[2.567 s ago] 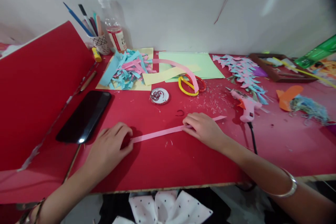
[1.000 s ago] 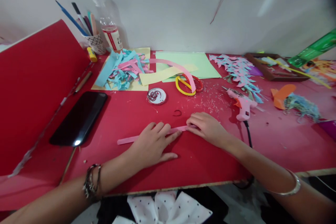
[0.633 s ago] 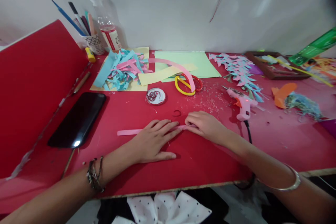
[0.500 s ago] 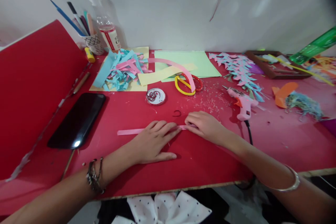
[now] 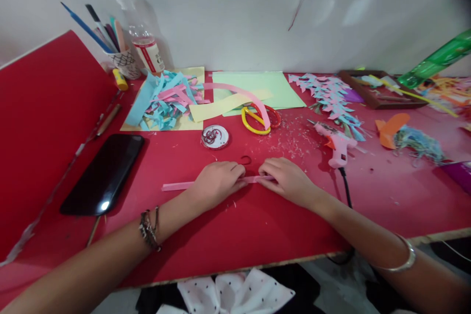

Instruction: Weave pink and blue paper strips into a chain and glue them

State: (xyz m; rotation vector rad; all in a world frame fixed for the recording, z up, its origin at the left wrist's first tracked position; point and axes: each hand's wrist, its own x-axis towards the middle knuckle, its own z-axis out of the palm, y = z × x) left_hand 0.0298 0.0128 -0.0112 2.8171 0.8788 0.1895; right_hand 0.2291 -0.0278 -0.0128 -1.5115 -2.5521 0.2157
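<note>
A narrow pink paper strip (image 5: pixel 177 186) lies across the red tabletop (image 5: pixel 235 235). My left hand (image 5: pixel 218 182) grips it near the middle, its fingers curled and closed on the paper. On the strip's right end, my right hand (image 5: pixel 283 179) is closed in a pinch. A short stretch of pink shows between the two hands; the rest under the fingers is hidden. Just beyond the strip, between my hands, sits a small dark curved piece (image 5: pixel 245 159). Farther back is a white round lid (image 5: pixel 215 137) holding several dark curled pieces.
Yellow and red scissors (image 5: pixel 256 122) lie under a curved pink strip. Left are a phone (image 5: pixel 105 174) and a heap of paper cuttings (image 5: pixel 169 100). A pink glue gun (image 5: pixel 337 144) with a black cord stands right. A brown tray (image 5: pixel 382 98) sits at the back right.
My left hand has gone from lying flat with fingers stretched to curled and closed on the strip. The right hand keeps its pinch. The view has shifted slightly.
</note>
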